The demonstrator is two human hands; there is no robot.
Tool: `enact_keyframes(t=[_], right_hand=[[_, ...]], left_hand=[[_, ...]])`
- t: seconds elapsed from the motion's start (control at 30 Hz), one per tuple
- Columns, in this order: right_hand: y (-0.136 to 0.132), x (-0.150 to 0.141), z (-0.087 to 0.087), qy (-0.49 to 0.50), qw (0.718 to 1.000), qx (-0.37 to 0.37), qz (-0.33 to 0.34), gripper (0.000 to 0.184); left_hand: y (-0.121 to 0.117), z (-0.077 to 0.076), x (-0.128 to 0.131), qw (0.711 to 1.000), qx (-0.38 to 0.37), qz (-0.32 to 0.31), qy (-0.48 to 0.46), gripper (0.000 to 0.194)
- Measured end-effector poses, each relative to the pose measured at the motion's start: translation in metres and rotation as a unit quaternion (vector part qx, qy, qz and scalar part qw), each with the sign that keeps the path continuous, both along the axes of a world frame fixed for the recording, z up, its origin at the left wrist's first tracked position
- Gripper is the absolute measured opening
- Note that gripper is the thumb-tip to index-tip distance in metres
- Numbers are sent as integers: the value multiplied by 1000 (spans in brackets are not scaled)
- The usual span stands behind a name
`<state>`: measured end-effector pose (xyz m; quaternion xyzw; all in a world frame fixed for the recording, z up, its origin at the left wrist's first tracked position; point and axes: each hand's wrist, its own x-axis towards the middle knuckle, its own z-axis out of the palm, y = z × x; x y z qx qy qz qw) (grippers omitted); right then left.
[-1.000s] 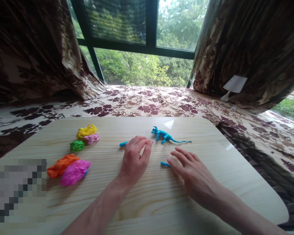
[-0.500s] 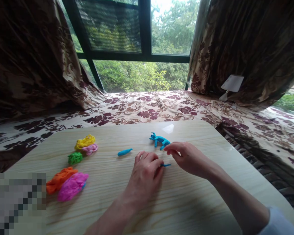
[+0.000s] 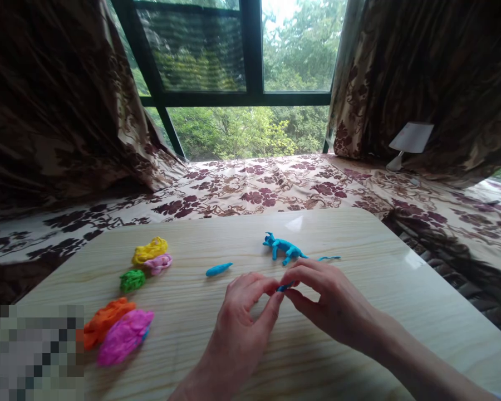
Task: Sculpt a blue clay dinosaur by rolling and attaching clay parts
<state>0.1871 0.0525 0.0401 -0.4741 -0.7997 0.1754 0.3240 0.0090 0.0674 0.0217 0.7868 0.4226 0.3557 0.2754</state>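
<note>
Between the fingertips of both hands is a small piece of blue modelling clay, partly hidden by the fingers. My left hand pinches its left end, thumb and forefinger together. Its other end is pinched by my right hand. Just beyond my hands lies a blue clay animal figure with legs and horns, on its side. A thin blue strand extends to the right behind my right hand. To the left rests a tapered blue clay roll, touched by neither hand.
On the table's left side are lumps of yellow, pale pink, green, orange and bright pink clay. Behind the table spreads a flowered cloth, with a small white lamp at right.
My left hand has lifted the small blue piece from the tabletop. My right hand has come over from beside the figure and now grips the piece too. The view has shifted slightly.
</note>
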Motion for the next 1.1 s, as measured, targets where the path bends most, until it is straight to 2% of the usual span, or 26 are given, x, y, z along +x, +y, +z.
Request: enact_keyframes(t=[0.13, 0.27, 0.7, 0.87, 0.97, 1.1], right_hand=[[0, 1, -1, -6, 1000, 3, -5, 12], [-1, 0, 1, -20, 1000, 12, 11, 21], [-1, -4, -1, -17, 998, 53, 23, 12], [-3, -9, 1, -17, 998, 55, -2, 8], [-2, -9, -1, -20, 997, 54, -46, 7], [2, -3, -3, -34, 992, 46, -114, 7]], left_hand=[[-1, 1, 0, 1000, -12, 4, -4, 13], [0, 3, -1, 1000, -21, 2, -12, 13], [0, 13, 0, 997, -79, -10, -22, 13], [-3, 16, 0, 993, -117, -8, -10, 16], [-1, 17, -2, 997, -65, 28, 11, 13], [12, 12, -12, 990, 53, 123, 48, 11]])
